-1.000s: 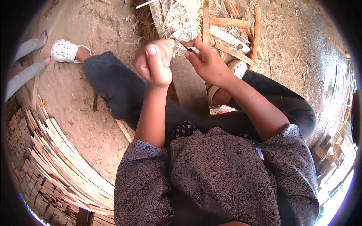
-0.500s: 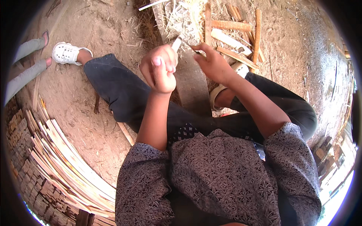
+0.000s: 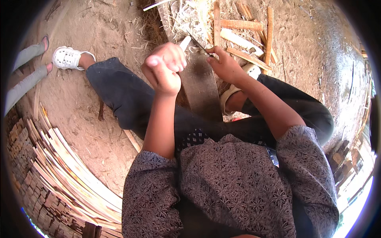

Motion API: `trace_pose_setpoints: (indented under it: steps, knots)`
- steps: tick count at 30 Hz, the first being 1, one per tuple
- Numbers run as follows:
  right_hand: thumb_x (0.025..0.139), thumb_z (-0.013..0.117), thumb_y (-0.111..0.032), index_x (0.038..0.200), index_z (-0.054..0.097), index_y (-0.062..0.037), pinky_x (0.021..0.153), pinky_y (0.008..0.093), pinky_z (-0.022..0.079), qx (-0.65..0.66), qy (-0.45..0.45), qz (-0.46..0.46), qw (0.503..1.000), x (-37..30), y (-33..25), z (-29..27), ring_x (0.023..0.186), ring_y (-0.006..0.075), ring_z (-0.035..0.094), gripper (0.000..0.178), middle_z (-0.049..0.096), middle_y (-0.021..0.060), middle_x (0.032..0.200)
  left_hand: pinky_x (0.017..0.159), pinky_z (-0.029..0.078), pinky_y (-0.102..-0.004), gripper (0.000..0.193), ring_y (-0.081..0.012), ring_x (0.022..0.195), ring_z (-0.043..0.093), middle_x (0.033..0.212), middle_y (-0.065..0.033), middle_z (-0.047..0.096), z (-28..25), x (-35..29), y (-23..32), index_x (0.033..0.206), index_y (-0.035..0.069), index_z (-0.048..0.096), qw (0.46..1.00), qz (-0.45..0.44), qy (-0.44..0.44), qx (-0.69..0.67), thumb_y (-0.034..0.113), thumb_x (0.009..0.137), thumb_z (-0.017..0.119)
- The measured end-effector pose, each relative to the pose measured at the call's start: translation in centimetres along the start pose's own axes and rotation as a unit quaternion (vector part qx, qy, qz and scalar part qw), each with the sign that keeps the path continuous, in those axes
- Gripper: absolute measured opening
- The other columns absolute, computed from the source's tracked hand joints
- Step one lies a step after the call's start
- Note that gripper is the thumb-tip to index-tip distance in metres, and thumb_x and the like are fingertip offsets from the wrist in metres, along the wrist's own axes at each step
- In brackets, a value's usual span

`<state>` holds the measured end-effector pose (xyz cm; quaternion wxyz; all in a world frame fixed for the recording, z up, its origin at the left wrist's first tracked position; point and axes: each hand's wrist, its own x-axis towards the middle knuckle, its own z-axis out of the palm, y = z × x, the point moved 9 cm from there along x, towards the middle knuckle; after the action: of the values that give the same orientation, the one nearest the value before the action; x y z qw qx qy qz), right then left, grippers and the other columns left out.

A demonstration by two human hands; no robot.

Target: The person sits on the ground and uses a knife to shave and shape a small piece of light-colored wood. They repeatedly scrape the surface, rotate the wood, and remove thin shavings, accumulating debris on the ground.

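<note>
My left hand is closed round a pale wooden stick, whose whitish end sticks out past the fingers on the far side. My right hand grips a knife by its handle, most of which the fingers cover. The dark, thin blade slants away to the left, its tip a little beyond the end of the stick. Blade and stick look slightly apart. Both hands are over a dark wooden plank that runs away from me between my legs.
Pale shavings are heaped on the plank's far end. Several wood offcuts lie right of it. Long split strips are piled at the lower left beside stacked small blocks. Another person's legs show at the far left.
The knife has come off the stick's end, and its blade now shows along more of its length. My left hand has shifted slightly left and tilted.
</note>
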<state>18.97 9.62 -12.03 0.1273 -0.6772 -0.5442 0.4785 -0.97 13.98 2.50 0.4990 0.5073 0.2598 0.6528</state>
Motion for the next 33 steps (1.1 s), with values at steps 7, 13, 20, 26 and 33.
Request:
trace_pose_setpoints:
  steps: [7,13,20,26,33]
  knots:
    - [0.100,0.057,-0.039,0.136,0.057,-0.0133,0.097,0.0444,0.048,0.024,-0.038,0.066,0.997,-0.9,-0.5,-0.3,0.111,0.0374,0.067,0.044,0.069,0.0254,0.112,0.077,0.043,-0.0401,0.083,-0.0226,0.062,0.047,0.057,-0.0083,0.048,-2.3,-0.6,0.3,0.058,0.009,0.037,0.996,-0.020,0.089,-0.018,0.079,0.096,0.013]
    - [0.102,0.056,-0.042,0.132,0.059,-0.0142,0.088,0.0437,0.052,0.033,-0.024,0.044,0.998,-2.0,-3.9,-0.9,0.094,0.0322,0.070,0.041,0.071,0.0192,0.094,0.063,0.034,-0.0331,0.081,-0.0177,0.056,0.037,0.057,-0.0031,0.040,-0.4,-1.0,0.4,0.059,0.011,0.033,1.000,-0.005,-0.014,-0.026,0.083,0.094,0.018]
    - [0.102,0.062,-0.033,0.119,0.063,-0.0101,0.064,0.0362,0.047,0.107,0.023,-0.077,0.991,-5.7,-9.7,-1.2,0.064,0.0196,0.057,0.029,0.058,0.0107,0.068,0.051,0.027,-0.0308,0.065,-0.0150,0.048,0.035,0.051,-0.0017,0.036,1.2,-1.3,1.2,0.057,0.011,0.030,0.998,0.046,-0.048,0.001,0.055,0.102,0.047]
    - [0.104,0.063,-0.027,0.125,0.060,-0.0088,0.057,0.0289,0.039,0.106,0.005,-0.069,0.992,-5.4,-7.8,-0.2,0.059,0.0080,0.041,0.028,0.046,0.0010,0.063,0.058,0.027,-0.0337,0.062,-0.0156,0.052,0.029,0.054,0.0009,0.030,0.0,-1.3,0.9,0.062,0.013,0.028,0.999,0.002,-0.038,0.020,0.056,0.107,0.031]
    - [0.103,0.055,-0.041,0.127,0.060,-0.0152,0.083,0.0480,0.055,-0.029,0.010,0.032,0.999,-0.8,-0.2,-1.2,0.092,0.0397,0.072,0.036,0.072,0.0238,0.095,0.048,0.027,-0.0320,0.055,-0.0163,0.044,0.036,0.050,-0.0024,0.035,1.6,0.2,1.6,0.057,0.009,0.030,0.997,0.064,-0.044,-0.012,0.035,0.100,0.054]
